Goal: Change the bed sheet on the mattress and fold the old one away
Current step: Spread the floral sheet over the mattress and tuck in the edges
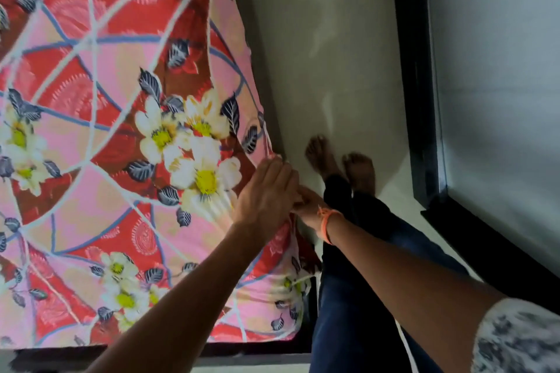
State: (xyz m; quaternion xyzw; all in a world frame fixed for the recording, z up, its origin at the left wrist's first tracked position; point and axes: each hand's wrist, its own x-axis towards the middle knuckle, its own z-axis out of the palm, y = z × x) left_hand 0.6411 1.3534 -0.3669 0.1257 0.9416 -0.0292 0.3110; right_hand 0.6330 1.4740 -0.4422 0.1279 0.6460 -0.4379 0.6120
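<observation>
A bed sheet (127,136) with a pink and red pattern and white flowers covers the mattress, filling the left of the view. My left hand (266,191) lies on the sheet at the mattress's right edge, fingers fairly straight and pressing down. My right hand (307,206), with an orange thread at the wrist, sits just beside and below it at the side of the mattress. Its fingers are curled on the sheet's edge and partly hidden behind my left hand.
A narrow strip of pale floor (333,70) runs between the bed and a dark-framed panel (418,85) on the right. My bare feet (339,160) and legs in dark jeans stand in that strip. The dark bed frame (257,348) shows along the near edge.
</observation>
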